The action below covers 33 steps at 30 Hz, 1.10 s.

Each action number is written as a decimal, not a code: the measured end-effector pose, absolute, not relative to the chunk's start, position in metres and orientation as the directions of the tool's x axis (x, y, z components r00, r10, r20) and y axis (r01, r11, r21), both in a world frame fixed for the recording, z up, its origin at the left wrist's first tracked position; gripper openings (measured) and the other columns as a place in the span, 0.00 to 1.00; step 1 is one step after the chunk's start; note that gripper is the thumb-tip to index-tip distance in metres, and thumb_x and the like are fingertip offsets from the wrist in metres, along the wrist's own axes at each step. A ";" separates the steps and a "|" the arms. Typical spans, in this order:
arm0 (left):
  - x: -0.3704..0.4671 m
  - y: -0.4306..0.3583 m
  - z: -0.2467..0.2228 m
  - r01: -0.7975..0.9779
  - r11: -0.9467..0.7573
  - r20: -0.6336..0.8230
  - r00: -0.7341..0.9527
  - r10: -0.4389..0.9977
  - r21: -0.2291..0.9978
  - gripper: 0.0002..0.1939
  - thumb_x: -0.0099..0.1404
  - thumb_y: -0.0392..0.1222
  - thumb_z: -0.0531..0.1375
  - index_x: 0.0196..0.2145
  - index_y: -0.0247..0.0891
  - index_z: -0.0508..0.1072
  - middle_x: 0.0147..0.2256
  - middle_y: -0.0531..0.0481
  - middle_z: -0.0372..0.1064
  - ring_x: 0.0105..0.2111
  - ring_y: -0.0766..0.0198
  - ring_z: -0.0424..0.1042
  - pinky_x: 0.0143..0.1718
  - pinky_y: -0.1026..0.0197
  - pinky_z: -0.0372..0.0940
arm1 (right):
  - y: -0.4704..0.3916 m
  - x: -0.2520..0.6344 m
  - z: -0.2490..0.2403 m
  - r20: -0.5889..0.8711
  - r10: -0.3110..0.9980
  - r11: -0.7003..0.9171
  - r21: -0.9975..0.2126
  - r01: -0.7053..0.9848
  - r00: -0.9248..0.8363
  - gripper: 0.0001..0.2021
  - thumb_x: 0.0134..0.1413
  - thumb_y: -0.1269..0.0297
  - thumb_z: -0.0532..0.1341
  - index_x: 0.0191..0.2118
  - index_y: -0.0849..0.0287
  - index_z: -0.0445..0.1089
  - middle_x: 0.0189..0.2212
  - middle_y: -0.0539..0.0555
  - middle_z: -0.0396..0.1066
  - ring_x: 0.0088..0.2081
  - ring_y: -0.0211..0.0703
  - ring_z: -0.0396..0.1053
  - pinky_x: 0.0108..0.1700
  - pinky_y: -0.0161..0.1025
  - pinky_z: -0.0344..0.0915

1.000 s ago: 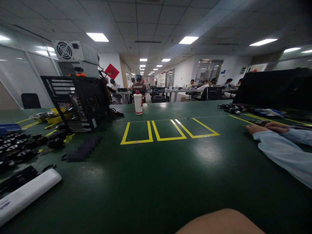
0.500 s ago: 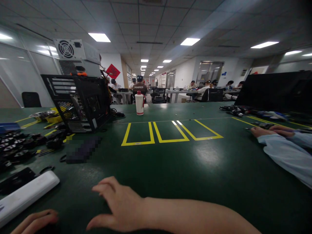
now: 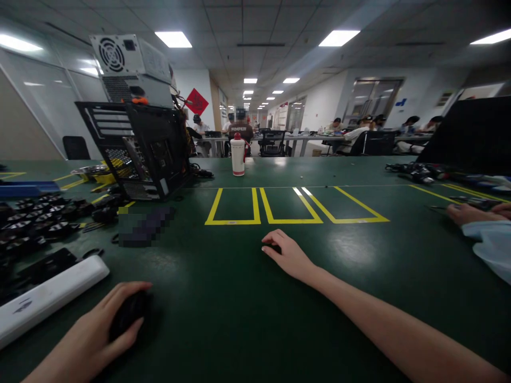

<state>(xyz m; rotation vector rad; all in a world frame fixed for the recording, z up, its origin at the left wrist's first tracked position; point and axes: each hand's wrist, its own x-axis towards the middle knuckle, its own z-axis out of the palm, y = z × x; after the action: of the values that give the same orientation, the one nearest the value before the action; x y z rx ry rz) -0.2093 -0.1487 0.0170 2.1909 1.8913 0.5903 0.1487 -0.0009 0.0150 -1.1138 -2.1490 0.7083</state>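
Observation:
At the lower left, my left hand (image 3: 90, 332) curves its thumb and fingers around a black rounded object (image 3: 126, 315). That object is too dark to make out its kind, and it sits low over the green table (image 3: 223, 298). My right hand (image 3: 288, 255) reaches in from the right, just in front of the yellow tape outlines (image 3: 293, 220). Its thumb and fingers are bent and a little apart, and nothing shows between them. A white bar-shaped thing (image 3: 56, 298) lies beside my left hand.
An open black computer case (image 3: 147, 149) with power supplies (image 3: 131, 58) on top stands at the left. Black parts (image 3: 35, 223) lie heaped near it. A white bottle (image 3: 238, 157) stands farther back. Another person's hand and sleeve (image 3: 485, 229) rest at the right.
My left hand has come further into view with the black object in it. My right hand has swung away from the left side to the middle, near the tape outlines. The view has tilted slightly.

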 end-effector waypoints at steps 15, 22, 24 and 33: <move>-0.004 0.044 0.011 0.756 -0.526 0.304 0.434 0.848 0.389 0.23 0.55 0.44 0.55 0.49 0.42 0.56 0.44 0.46 0.59 0.39 0.56 0.66 0.38 0.55 0.64 | 0.046 0.156 -0.002 0.125 0.950 0.182 -0.966 0.184 -0.285 0.16 0.51 0.59 0.54 0.44 0.61 0.64 0.39 0.56 0.67 0.39 0.40 0.67 0.43 0.42 0.64; -0.003 0.050 0.004 0.738 -0.547 0.335 0.438 0.834 0.396 0.31 0.56 0.45 0.55 0.55 0.41 0.46 0.49 0.43 0.56 0.44 0.54 0.65 0.41 0.53 0.63 | 0.054 0.159 0.003 0.038 0.952 0.080 -0.989 0.126 -0.305 0.16 0.47 0.67 0.59 0.45 0.61 0.63 0.41 0.57 0.68 0.43 0.43 0.66 0.48 0.45 0.62; -0.005 0.047 0.004 0.725 -0.567 0.353 0.451 0.820 0.391 0.33 0.57 0.46 0.55 0.56 0.39 0.44 0.50 0.42 0.55 0.45 0.53 0.63 0.43 0.52 0.62 | 0.052 0.160 0.005 0.076 0.938 0.125 -0.984 0.125 -0.338 0.17 0.47 0.67 0.59 0.45 0.60 0.63 0.42 0.57 0.67 0.44 0.42 0.65 0.49 0.45 0.61; -0.011 0.015 0.012 0.647 -0.710 0.445 0.569 0.692 0.278 0.33 0.59 0.47 0.54 0.56 0.39 0.41 0.53 0.41 0.50 0.53 0.52 0.54 0.52 0.46 0.53 | 0.020 0.159 0.004 0.298 0.875 0.344 -0.937 0.057 -0.382 0.16 0.46 0.72 0.58 0.44 0.57 0.61 0.42 0.52 0.64 0.45 0.39 0.64 0.49 0.41 0.61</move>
<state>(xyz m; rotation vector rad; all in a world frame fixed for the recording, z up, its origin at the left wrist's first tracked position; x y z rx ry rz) -0.0114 0.0155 0.0121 2.7073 1.1576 0.8244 0.1585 0.0200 0.0037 -0.8369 -1.7137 1.1482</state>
